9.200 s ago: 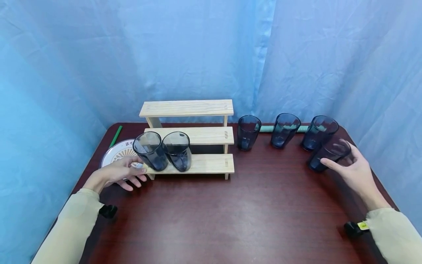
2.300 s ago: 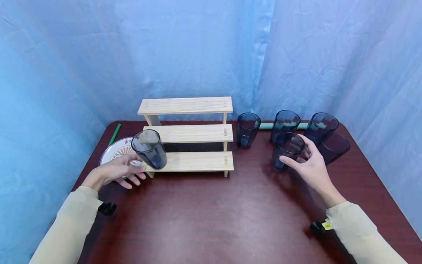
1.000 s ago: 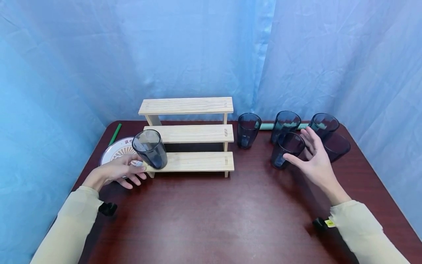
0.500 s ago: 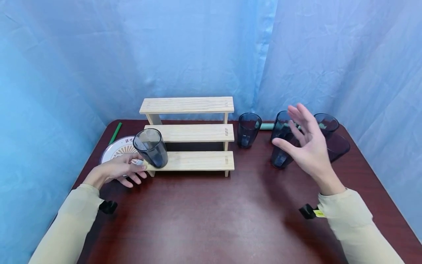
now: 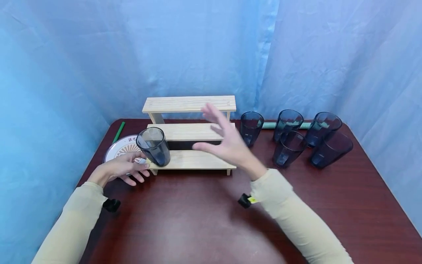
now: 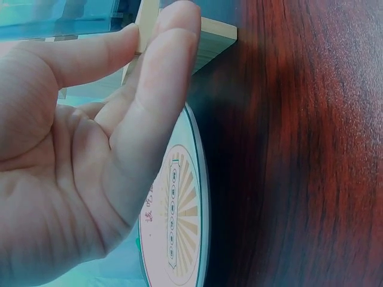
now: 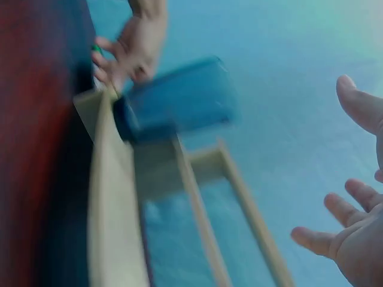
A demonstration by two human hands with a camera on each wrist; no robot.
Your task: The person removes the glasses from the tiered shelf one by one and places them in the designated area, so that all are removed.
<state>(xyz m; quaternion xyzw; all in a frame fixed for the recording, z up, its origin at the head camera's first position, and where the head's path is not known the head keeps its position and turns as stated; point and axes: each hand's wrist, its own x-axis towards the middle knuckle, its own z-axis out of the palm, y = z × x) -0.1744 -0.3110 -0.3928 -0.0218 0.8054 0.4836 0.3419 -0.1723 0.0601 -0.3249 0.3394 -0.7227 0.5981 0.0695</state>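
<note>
My left hand [image 5: 123, 168] is at the left end of a three-tier wooden shelf [image 5: 194, 160], thumb above and index finger below the lowest board's end, seemingly pinching it. The left wrist view shows the board's edge [image 6: 147, 24] between them. A smoky blue drinking glass [image 5: 155, 148] stands on that lowest step, right beside the hand. My right hand [image 5: 227, 141] hovers in front of the shelf's right half, fingers spread and holding nothing. In the right wrist view, the same glass [image 7: 179, 98] is blurred.
Several like glasses stand right of the shelf: one nearest it [image 5: 251, 128], one at the front [image 5: 287, 148], another at far right [image 5: 331, 150]. Behind them lies a pale green roll [image 5: 268, 125]. A patterned plate [image 5: 120, 148] and green stick [image 5: 118, 132] lie left.
The second glass left the shelf earlier, and now stands at the front of the right-hand group. My right hand released it, rose and swung left to the shelf. My left hand stayed put.
</note>
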